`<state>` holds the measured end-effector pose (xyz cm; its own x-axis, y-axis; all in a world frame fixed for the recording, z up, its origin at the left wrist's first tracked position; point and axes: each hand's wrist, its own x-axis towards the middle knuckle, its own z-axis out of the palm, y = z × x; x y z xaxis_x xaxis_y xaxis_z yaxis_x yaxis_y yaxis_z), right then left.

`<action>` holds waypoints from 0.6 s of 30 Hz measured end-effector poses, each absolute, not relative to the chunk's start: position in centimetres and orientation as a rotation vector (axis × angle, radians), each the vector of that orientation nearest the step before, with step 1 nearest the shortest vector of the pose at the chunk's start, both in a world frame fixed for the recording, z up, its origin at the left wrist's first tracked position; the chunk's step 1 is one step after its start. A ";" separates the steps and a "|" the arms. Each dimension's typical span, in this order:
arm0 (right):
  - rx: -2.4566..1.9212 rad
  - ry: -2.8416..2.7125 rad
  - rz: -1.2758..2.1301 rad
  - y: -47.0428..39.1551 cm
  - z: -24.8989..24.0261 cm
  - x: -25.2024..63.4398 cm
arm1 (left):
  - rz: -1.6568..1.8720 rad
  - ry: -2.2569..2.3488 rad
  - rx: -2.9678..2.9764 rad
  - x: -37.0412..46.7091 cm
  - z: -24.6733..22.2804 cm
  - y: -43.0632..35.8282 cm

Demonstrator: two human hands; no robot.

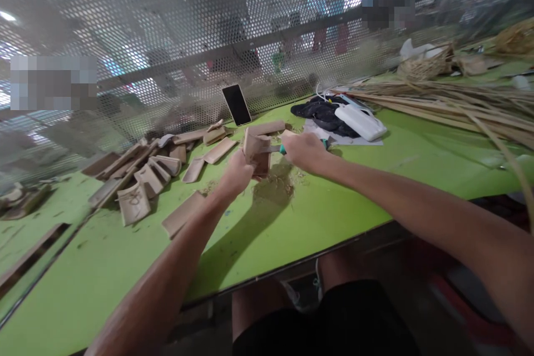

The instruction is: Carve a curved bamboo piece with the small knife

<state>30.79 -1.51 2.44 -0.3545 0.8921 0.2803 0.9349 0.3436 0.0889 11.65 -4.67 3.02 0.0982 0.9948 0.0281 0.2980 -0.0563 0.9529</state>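
Observation:
My left hand (237, 173) is closed round the lower left side of a curved bamboo piece (251, 144), tilted above the green table. In my right hand (305, 151) is a green-handled knife (282, 149), its short metal blade pointing left and meeting the bamboo piece. The blade's tip is hard to make out against the wood. Just beneath the hands stands a brown block-like piece (262, 164), partly hidden. Wood shavings (277, 186) lie on the table around it. Behind the held piece rests another bamboo length (267, 128).
Several cut bamboo pieces (152, 178) are heaped at the left. A phone (237, 104) leans against the perforated metal screen (175, 55). Right of the hands lie a dark cloth (319, 114) and a white device (361, 122). Long thin strips (442, 108) spread across the right side.

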 end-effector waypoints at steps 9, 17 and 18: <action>-1.835 -2.350 -0.214 0.4 3.0 33.3 | 0.833 1.341 1.445 11.3 3.7 -5.6; -1.714 -2.239 -0.208 -0.5 3.5 32.9 | 0.984 1.321 1.323 11.3 3.0 -5.2; -1.675 -2.298 -0.193 -0.9 3.4 32.4 | 0.984 1.314 1.317 11.2 2.9 -5.1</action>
